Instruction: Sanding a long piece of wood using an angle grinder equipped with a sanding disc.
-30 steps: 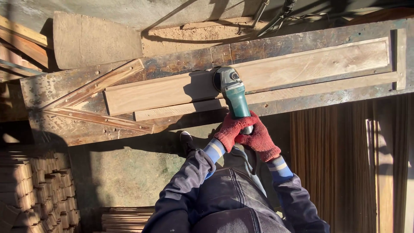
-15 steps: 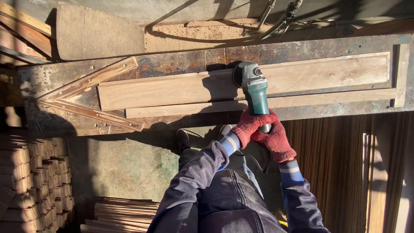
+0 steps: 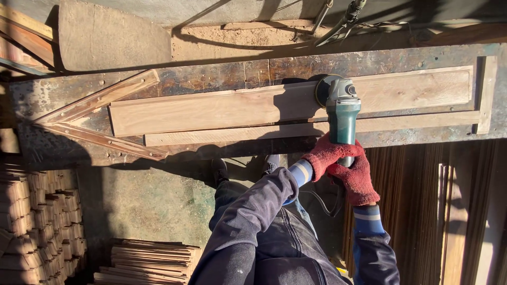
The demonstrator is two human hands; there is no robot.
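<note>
A green and grey angle grinder (image 3: 340, 108) rests with its disc on a long wooden plank (image 3: 211, 111) that lies across a worn metal workbench (image 3: 63, 100). Both hands wear red knit gloves. My left hand (image 3: 327, 154) wraps the grinder's handle from the left. My right hand (image 3: 359, 178) grips the handle's rear end just below. The grinder's head sits right of the plank's middle. A thinner wooden strip (image 3: 222, 134) lies along the plank's near side.
Angled wooden guide battens (image 3: 97, 97) are screwed to the bench's left end. Stacks of small wooden pieces (image 3: 42, 221) stand at lower left, with thin slats (image 3: 150, 258) on the floor. Upright boards (image 3: 454, 211) lean at the right. My shoes (image 3: 219, 171) stand under the bench edge.
The grinder and both hands have slid to the right along the plank, from about its middle toward its right half. The grip is unchanged.
</note>
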